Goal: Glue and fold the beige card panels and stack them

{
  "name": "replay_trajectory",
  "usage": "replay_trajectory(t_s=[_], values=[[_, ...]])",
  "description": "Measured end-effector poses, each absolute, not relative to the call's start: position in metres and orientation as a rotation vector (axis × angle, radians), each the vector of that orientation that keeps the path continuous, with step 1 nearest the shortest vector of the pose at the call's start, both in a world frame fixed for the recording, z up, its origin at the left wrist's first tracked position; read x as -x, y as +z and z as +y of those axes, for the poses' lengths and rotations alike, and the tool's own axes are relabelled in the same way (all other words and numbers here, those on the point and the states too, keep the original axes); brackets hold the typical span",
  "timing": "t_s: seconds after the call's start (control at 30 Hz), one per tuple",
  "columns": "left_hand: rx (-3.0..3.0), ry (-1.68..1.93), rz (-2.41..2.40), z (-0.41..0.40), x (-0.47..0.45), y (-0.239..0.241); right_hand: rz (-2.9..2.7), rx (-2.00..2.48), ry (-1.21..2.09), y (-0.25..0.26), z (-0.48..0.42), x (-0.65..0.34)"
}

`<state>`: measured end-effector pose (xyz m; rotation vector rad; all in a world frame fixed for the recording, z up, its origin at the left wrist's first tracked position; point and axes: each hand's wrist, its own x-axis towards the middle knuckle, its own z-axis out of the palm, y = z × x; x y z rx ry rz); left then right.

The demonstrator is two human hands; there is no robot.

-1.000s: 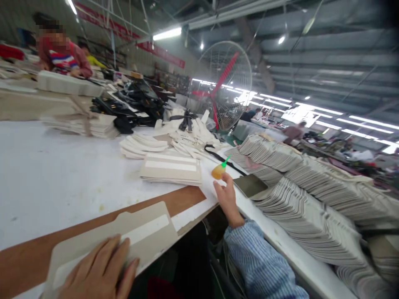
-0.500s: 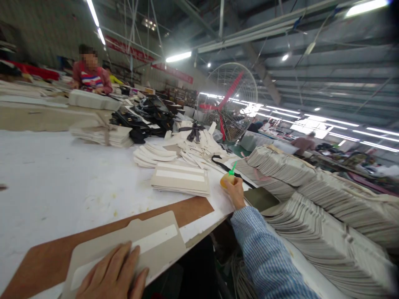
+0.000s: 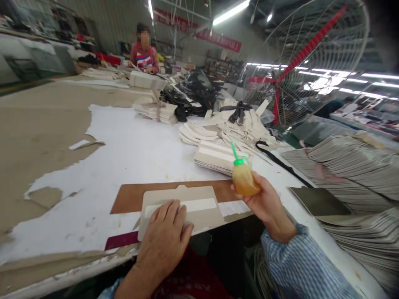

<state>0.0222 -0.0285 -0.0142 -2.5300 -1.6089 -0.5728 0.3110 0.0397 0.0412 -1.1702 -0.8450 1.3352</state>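
Note:
My left hand (image 3: 165, 238) lies flat, fingers stretched out, on a grey cardboard piece with a white strip (image 3: 199, 205). That piece rests on a brown board (image 3: 131, 199) at the near edge of the white table (image 3: 124, 153). My right hand (image 3: 264, 203) is closed around a small amber glue bottle with a green nozzle (image 3: 243, 176), held upright above the table edge, just right of the cardboard piece.
A stack of similar grey pieces (image 3: 215, 155) lies beyond the bottle. Large fanned piles of cardboard (image 3: 352, 166) fill the right side. Loose white strips (image 3: 240, 128) and black items (image 3: 193, 93) sit farther back. A person (image 3: 142, 52) works at the far end. A large red-bladed fan (image 3: 305, 62) stands at right.
My right hand has picked the glue bottle up off the table and brought it toward the cardboard piece. The view swung left and down. My left hand stayed on the piece.

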Motion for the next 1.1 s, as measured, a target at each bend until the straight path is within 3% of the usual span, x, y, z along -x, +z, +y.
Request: replay_trajectory(t_s=[0.17, 0.43, 0.7, 1.1], values=[[2.573, -0.571, -1.694, -0.029, -0.025, -0.008, -1.183, 1.274, 1.349, 0.043, 0.045, -0.265], [2.638, -0.545, -1.769, -0.032, -0.026, -0.001, -2.009, 1.162, 0.738, 0.060, 0.058, -0.200], [2.642, -0.578, -1.777, -0.032, -0.027, -0.004, -2.232, 1.112, 0.508, 0.053, 0.073, -0.168], [2.671, -0.538, -1.809, -0.033, -0.027, -0.006, -2.476, 1.292, 0.254, 0.088, 0.079, -0.140]])
